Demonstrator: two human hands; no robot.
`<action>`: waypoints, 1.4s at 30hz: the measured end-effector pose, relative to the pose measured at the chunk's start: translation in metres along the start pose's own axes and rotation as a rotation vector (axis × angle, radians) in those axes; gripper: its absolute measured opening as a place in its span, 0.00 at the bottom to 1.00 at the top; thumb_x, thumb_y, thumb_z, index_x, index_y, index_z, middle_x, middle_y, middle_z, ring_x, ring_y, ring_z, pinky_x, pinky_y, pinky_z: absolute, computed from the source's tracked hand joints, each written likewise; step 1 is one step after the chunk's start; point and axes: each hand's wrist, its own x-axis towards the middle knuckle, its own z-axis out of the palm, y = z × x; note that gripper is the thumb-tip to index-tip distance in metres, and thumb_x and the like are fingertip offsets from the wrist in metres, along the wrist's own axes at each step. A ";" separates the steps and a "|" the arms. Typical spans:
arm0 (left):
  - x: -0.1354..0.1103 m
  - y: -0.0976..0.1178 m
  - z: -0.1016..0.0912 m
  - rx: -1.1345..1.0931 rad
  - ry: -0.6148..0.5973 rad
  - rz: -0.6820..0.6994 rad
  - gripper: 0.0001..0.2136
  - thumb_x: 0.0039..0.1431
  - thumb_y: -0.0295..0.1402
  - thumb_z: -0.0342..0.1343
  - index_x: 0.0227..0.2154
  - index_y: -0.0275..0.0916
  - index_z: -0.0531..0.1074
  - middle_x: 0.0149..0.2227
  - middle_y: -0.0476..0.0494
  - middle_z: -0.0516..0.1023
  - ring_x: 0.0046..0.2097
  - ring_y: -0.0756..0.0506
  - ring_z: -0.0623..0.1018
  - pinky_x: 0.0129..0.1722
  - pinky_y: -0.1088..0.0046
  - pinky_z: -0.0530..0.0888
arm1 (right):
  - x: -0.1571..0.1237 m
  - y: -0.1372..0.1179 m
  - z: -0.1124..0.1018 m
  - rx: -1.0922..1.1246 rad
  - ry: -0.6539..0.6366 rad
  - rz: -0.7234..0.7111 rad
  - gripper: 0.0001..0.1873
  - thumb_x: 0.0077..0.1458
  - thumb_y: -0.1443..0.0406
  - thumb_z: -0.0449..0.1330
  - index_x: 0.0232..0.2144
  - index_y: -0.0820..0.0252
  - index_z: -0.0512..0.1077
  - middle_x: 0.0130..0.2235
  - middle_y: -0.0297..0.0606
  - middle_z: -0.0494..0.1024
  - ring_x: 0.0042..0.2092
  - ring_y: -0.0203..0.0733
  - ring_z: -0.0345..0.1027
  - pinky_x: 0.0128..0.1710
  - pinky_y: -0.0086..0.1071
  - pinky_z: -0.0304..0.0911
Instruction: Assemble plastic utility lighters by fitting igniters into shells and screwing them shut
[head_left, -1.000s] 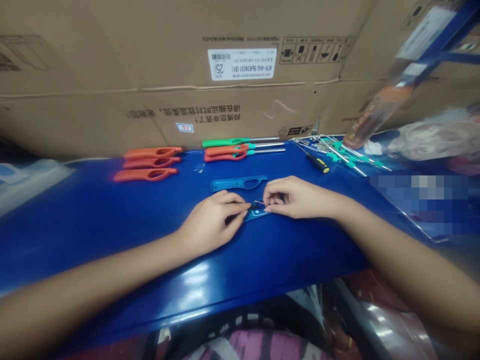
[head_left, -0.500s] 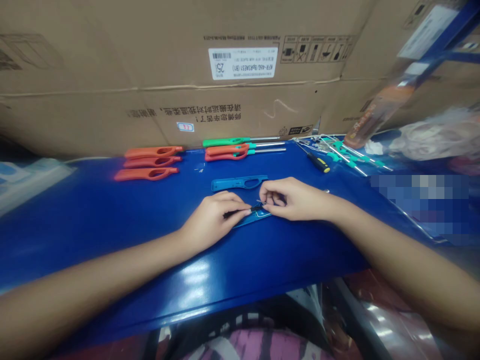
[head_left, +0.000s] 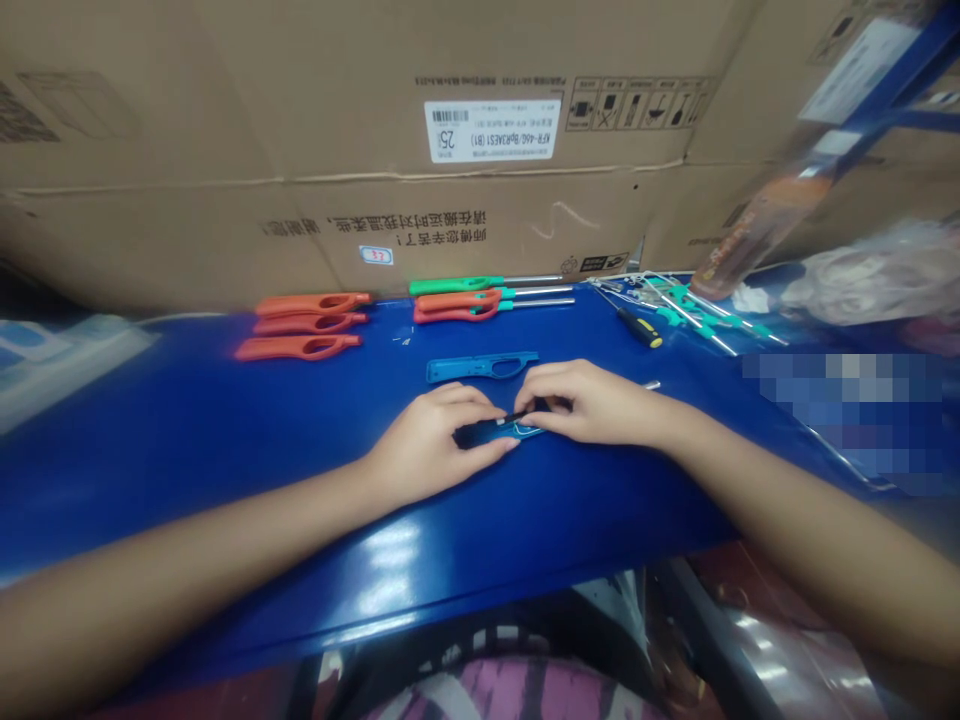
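1. The surface is a glossy blue table (head_left: pixel 225 430), and both forearms rest on it. Past the fingertips, big cardboard boxes (head_left: pixel 225 150) are stacked like a wall. One has a white label (head_left: pixel 491 130).
2. Three orange handles (head_left: pixel 300 322) lie in a row well out past the left hand's knuckles. Straight ahead of both hands are a few green and orange lighters (head_left: pixel 480 298). A spare blue shell (head_left: pixel 480 367) lies just beyond the fingers. Off past the right hand there's a screwdriver (head_left: pixel 637 328), then a tangle of metal rods (head_left: pixel 690 305), and further out a plastic bag (head_left: pixel 877 265).
3. The blue plastic piece (head_left: pixel 499 432) lies flat on the table, right between the two hands and touched by both. Its long axis runs side to side, from the left thumb across to the right fingertips. The right end is tipped slightly away from the body. Fingers cover both ends, so I can't tell which end is the front.
4. The left hand (head_left: pixel 431 440) is curled, with thumb and fingers pinched on the piece's left end. The right hand (head_left: pixel 585 400) is curled too, fingertips clamped down on the right end.
5. Half a second ago the fingertips held a thin dark bit just above the piece. Now the hands are lower and closer together, and the dark bit sits down on the piece. Everything else has stayed put.
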 end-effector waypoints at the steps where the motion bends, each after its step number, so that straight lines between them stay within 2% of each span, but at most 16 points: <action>1: 0.000 0.000 0.000 0.004 -0.003 0.005 0.11 0.60 0.37 0.65 0.43 0.38 0.81 0.40 0.43 0.82 0.41 0.45 0.81 0.45 0.68 0.78 | 0.000 0.000 0.000 -0.010 -0.004 0.002 0.05 0.61 0.70 0.60 0.38 0.60 0.76 0.39 0.38 0.79 0.38 0.37 0.71 0.38 0.30 0.63; 11: -0.001 -0.003 0.001 0.027 -0.010 0.015 0.14 0.59 0.37 0.65 0.47 0.40 0.80 0.40 0.44 0.81 0.42 0.45 0.80 0.45 0.67 0.78 | -0.003 -0.001 -0.005 -0.058 0.002 0.043 0.04 0.62 0.70 0.57 0.36 0.60 0.73 0.38 0.39 0.79 0.38 0.39 0.70 0.37 0.31 0.63; 22: -0.001 -0.004 0.000 0.112 -0.086 0.072 0.13 0.64 0.37 0.61 0.49 0.40 0.79 0.42 0.42 0.79 0.44 0.44 0.78 0.46 0.66 0.77 | -0.004 0.000 -0.006 -0.070 -0.028 0.047 0.06 0.59 0.73 0.58 0.35 0.60 0.73 0.38 0.38 0.79 0.39 0.40 0.72 0.38 0.31 0.63; 28: 0.000 -0.001 -0.003 0.363 -0.148 0.204 0.15 0.69 0.39 0.53 0.50 0.36 0.78 0.43 0.39 0.79 0.42 0.43 0.78 0.43 0.65 0.78 | -0.003 0.001 -0.004 -0.097 -0.038 0.029 0.06 0.60 0.73 0.57 0.33 0.60 0.74 0.37 0.38 0.79 0.38 0.39 0.71 0.39 0.31 0.62; 34: 0.001 0.007 -0.004 0.626 -0.203 0.307 0.18 0.72 0.38 0.49 0.50 0.31 0.77 0.39 0.38 0.79 0.40 0.40 0.78 0.38 0.62 0.79 | -0.004 0.002 -0.004 -0.073 -0.008 0.031 0.06 0.57 0.74 0.59 0.34 0.61 0.74 0.36 0.37 0.79 0.35 0.36 0.70 0.35 0.28 0.61; 39: -0.003 0.002 -0.001 0.528 -0.148 0.295 0.17 0.72 0.38 0.49 0.51 0.31 0.76 0.42 0.37 0.79 0.41 0.42 0.78 0.41 0.64 0.79 | -0.005 0.000 -0.006 -0.043 0.008 0.051 0.02 0.58 0.71 0.61 0.33 0.62 0.75 0.31 0.34 0.76 0.30 0.33 0.66 0.31 0.27 0.60; 42: -0.004 -0.001 -0.001 0.480 -0.145 0.280 0.17 0.72 0.39 0.50 0.53 0.34 0.75 0.43 0.38 0.79 0.42 0.43 0.78 0.42 0.65 0.79 | -0.004 0.000 -0.007 -0.042 0.016 0.064 0.04 0.59 0.67 0.61 0.33 0.62 0.75 0.30 0.34 0.74 0.29 0.34 0.65 0.31 0.27 0.60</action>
